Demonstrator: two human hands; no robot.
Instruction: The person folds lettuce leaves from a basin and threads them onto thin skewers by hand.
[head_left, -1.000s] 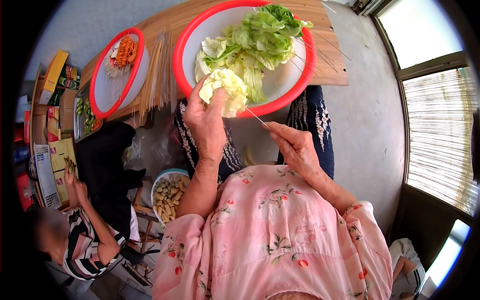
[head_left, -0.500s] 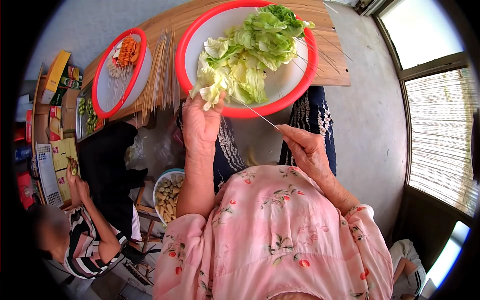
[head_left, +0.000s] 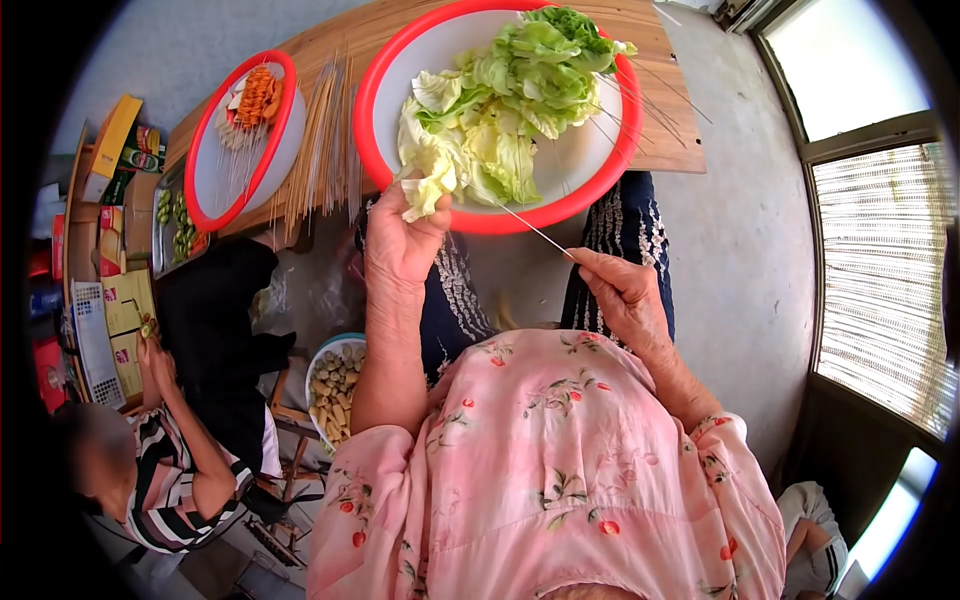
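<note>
My left hand (head_left: 405,240) pinches a pale lettuce leaf (head_left: 432,190) at the near left rim of a large white basin with a red rim (head_left: 374,70). My right hand (head_left: 625,295) grips one end of a thin skewer (head_left: 535,230) between thumb and fingers. The skewer slants up and left over the rim, its far end near the leaves; whether its tip is in a leaf I cannot tell. Skewered lettuce (head_left: 545,75) is heaped in the basin, with stick ends poking out at the right.
Loose skewers (head_left: 318,140) lie on the wooden table (head_left: 665,120) beside a smaller red-rimmed basin (head_left: 190,165) of skewered food. At left a person in a striped top (head_left: 180,480) handles something small. A bucket of cut pieces (head_left: 335,390) stands by my left arm.
My right hand has moved slightly right and the skewer has drawn away from my left hand. The leaf in my left hand has shifted a little. The person at left has lowered their hands slightly.
</note>
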